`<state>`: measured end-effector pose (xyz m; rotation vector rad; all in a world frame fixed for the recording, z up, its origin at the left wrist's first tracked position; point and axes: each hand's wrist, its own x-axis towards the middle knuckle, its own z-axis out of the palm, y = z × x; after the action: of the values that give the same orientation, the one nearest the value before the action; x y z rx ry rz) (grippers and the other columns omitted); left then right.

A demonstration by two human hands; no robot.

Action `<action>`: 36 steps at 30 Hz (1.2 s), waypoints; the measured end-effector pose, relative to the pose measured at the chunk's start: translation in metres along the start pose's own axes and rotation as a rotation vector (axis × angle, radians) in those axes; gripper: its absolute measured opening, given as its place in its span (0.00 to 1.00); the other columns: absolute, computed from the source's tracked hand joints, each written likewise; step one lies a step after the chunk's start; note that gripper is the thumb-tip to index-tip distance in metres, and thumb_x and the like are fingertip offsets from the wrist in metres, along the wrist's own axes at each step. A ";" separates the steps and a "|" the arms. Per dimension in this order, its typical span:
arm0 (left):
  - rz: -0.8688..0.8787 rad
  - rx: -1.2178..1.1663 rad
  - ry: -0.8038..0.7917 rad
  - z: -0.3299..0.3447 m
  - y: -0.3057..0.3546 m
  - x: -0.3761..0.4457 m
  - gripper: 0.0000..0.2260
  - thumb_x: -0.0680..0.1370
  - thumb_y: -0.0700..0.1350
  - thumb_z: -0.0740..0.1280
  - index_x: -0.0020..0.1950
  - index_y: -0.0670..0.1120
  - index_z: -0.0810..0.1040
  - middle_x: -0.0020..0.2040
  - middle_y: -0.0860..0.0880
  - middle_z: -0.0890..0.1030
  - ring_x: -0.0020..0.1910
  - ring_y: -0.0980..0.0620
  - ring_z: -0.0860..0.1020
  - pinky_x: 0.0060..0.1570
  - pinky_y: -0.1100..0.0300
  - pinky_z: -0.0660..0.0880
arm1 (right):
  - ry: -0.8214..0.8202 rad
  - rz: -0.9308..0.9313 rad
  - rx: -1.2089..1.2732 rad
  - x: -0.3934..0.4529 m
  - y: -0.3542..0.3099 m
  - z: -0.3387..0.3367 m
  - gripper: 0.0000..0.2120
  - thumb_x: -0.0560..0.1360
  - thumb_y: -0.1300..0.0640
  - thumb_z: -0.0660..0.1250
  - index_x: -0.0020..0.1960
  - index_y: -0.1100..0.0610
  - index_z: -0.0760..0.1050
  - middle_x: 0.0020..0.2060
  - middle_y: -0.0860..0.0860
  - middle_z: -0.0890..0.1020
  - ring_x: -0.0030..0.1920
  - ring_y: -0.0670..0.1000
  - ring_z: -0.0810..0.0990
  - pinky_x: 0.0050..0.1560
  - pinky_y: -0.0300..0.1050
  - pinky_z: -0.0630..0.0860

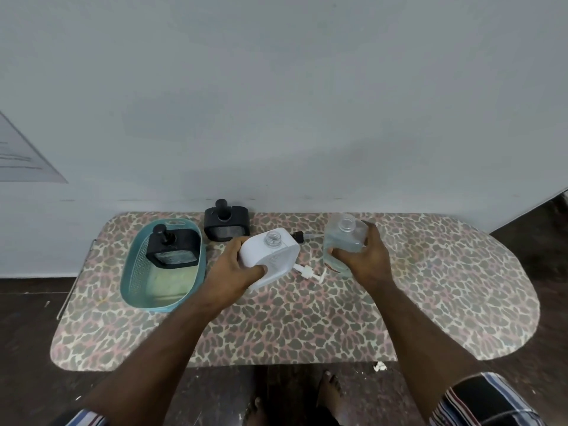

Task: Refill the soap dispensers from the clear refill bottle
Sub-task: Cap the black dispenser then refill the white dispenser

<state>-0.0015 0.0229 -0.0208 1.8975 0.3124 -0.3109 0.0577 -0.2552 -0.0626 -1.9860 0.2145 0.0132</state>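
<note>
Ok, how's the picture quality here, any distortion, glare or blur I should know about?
Head view: wide-angle bending curves the table edges and wall line; lighting is soft and even, shadows faint; the clear refill bottle in the right hand looks washed-out; the white dispenser in the left hand is slightly soft.

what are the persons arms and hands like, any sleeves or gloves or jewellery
Both hands, left hand and right hand, are bare: no gloves, and no rings or watch visible. The forearms are uncovered too. Short striped sleeves in blue, white, red and black show only at the bottom corners of the view.
</note>
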 end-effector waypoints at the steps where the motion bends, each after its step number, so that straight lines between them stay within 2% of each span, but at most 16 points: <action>1: 0.012 -0.023 -0.012 -0.002 0.003 -0.003 0.20 0.76 0.42 0.74 0.64 0.55 0.72 0.57 0.52 0.79 0.55 0.49 0.80 0.45 0.53 0.82 | 0.018 -0.046 -0.010 -0.003 -0.009 -0.002 0.33 0.61 0.53 0.84 0.61 0.43 0.72 0.56 0.47 0.82 0.55 0.51 0.82 0.54 0.52 0.82; 4: 0.046 -0.079 -0.052 -0.012 0.015 -0.014 0.22 0.72 0.48 0.75 0.63 0.60 0.74 0.59 0.53 0.80 0.58 0.50 0.81 0.51 0.48 0.84 | 0.035 -0.189 -0.044 -0.011 -0.039 -0.011 0.34 0.61 0.56 0.84 0.61 0.42 0.72 0.57 0.46 0.79 0.57 0.48 0.80 0.54 0.48 0.80; 8: 0.096 -0.183 -0.119 -0.027 0.031 -0.036 0.21 0.72 0.48 0.76 0.62 0.65 0.77 0.59 0.52 0.82 0.59 0.49 0.82 0.52 0.44 0.85 | -0.033 -0.310 -0.109 -0.030 -0.092 -0.028 0.35 0.63 0.56 0.83 0.64 0.43 0.70 0.57 0.44 0.80 0.56 0.47 0.80 0.51 0.45 0.80; 11: 0.158 -0.208 -0.145 -0.037 0.045 -0.052 0.24 0.69 0.52 0.77 0.64 0.63 0.77 0.61 0.50 0.82 0.59 0.47 0.83 0.52 0.40 0.84 | -0.082 -0.439 -0.235 -0.045 -0.132 -0.036 0.33 0.65 0.55 0.80 0.66 0.45 0.69 0.57 0.44 0.81 0.53 0.49 0.80 0.50 0.45 0.78; 15: 0.221 -0.255 -0.157 -0.048 0.062 -0.067 0.26 0.67 0.55 0.78 0.65 0.62 0.77 0.62 0.49 0.83 0.59 0.47 0.84 0.51 0.45 0.85 | -0.011 -0.633 -0.429 -0.059 -0.167 -0.041 0.34 0.67 0.56 0.79 0.70 0.52 0.72 0.61 0.49 0.81 0.58 0.51 0.79 0.56 0.43 0.72; 19: 0.272 -0.290 -0.154 -0.057 0.071 -0.079 0.23 0.73 0.47 0.76 0.67 0.59 0.77 0.61 0.50 0.84 0.59 0.46 0.84 0.45 0.52 0.84 | 0.092 -0.785 -0.553 -0.067 -0.190 -0.049 0.35 0.65 0.59 0.79 0.70 0.55 0.73 0.62 0.52 0.82 0.59 0.56 0.81 0.59 0.51 0.77; 23: 0.285 -0.334 -0.152 -0.063 0.080 -0.085 0.20 0.78 0.42 0.75 0.66 0.58 0.78 0.60 0.50 0.84 0.59 0.45 0.84 0.51 0.41 0.85 | 0.162 -0.925 -0.664 -0.072 -0.205 -0.053 0.33 0.63 0.61 0.79 0.67 0.56 0.76 0.59 0.53 0.84 0.58 0.56 0.82 0.58 0.52 0.78; 29: 0.311 -0.328 -0.148 -0.066 0.088 -0.092 0.19 0.78 0.41 0.74 0.64 0.59 0.78 0.56 0.53 0.85 0.57 0.47 0.85 0.52 0.38 0.84 | 0.237 -1.032 -0.794 -0.075 -0.220 -0.056 0.28 0.66 0.57 0.77 0.65 0.56 0.77 0.57 0.53 0.85 0.55 0.57 0.84 0.54 0.52 0.79; 33: 0.324 -0.312 -0.156 -0.068 0.090 -0.096 0.19 0.73 0.47 0.75 0.62 0.62 0.79 0.56 0.53 0.85 0.56 0.48 0.86 0.53 0.33 0.82 | 0.262 -1.092 -0.827 -0.071 -0.220 -0.056 0.26 0.69 0.55 0.76 0.66 0.56 0.77 0.58 0.54 0.84 0.55 0.58 0.84 0.54 0.55 0.79; 36: 0.326 -0.316 -0.159 -0.069 0.092 -0.098 0.20 0.73 0.48 0.75 0.63 0.61 0.79 0.57 0.53 0.86 0.56 0.48 0.86 0.53 0.32 0.82 | 0.279 -1.127 -0.844 -0.069 -0.220 -0.056 0.25 0.70 0.55 0.75 0.66 0.56 0.76 0.59 0.54 0.84 0.56 0.59 0.83 0.55 0.58 0.79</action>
<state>-0.0548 0.0508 0.1174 1.5697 -0.0558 -0.1781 0.0197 -0.2085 0.1671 -2.6575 -0.8892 -1.0416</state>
